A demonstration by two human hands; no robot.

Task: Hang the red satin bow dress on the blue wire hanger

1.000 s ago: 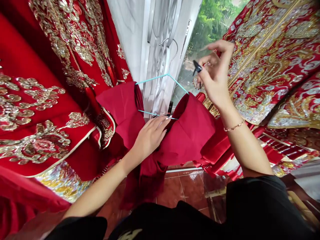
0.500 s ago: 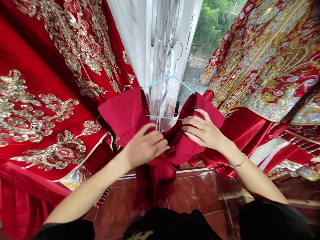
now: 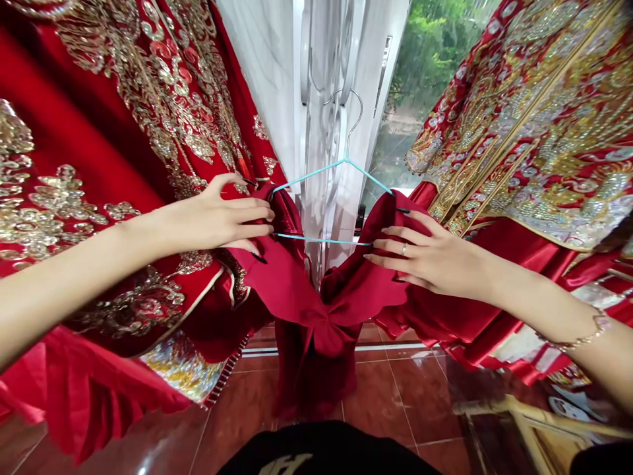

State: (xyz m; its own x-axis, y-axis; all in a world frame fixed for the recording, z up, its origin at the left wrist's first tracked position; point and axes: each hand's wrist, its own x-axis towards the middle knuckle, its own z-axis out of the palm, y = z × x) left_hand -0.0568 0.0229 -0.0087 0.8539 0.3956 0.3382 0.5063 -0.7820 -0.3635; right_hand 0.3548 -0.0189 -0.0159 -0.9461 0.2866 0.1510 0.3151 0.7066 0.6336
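Observation:
A dark red dress [image 3: 291,284] with a gathered knot at the front of its neckline hangs on a wire hanger [image 3: 346,159] with light blue arms and a bare metal hook. My left hand [image 3: 235,214] grips the dress at its left shoulder, by that end of the hanger. At the opposite shoulder, my right hand [image 3: 420,254], wearing a ring, has its fingers over the fabric. Cloth hides parts of the fingertips. The hanger's lower bar shows between my hands, and the skirt falls toward the floor.
Red gowns with gold and silver beading hang close on the left [image 3: 163,86] and right [image 3: 524,125]. White metalwork [image 3: 324,66] and a window [image 3: 435,72] stand behind the hanger. Below are red floor tiles [image 3: 376,396] and, lower right, a wooden frame [image 3: 524,429].
My left hand has moved from the front of the neckline out to the left shoulder of the dress. My right hand stays at the right shoulder. The left shoulder fabric has been drawn inward.

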